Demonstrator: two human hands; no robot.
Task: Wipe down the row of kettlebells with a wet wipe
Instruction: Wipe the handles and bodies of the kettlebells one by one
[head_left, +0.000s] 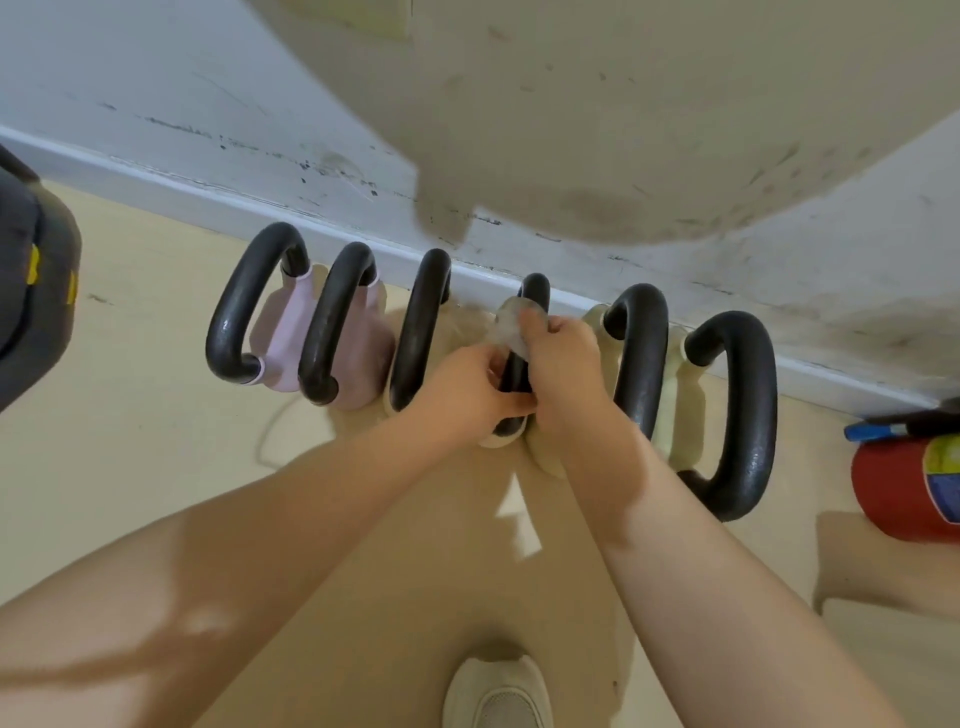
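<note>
Several kettlebells with black handles stand in a row along the baseboard. Two at the left have pink bodies (283, 338), the rest have cream bodies (675, 415). My right hand (563, 364) presses a crumpled wet wipe (511, 325) against the black handle (535, 288) of the fourth kettlebell from the left. My left hand (470, 387) grips the lower part of that same handle. Both hands hide most of this kettlebell's body.
A red fire extinguisher (906, 486) lies on the floor at the right. A dark grey object with yellow marks (31, 322) sits at the left edge. A scuffed white wall and baseboard (208, 182) run behind the row. My shoe (498, 691) is below.
</note>
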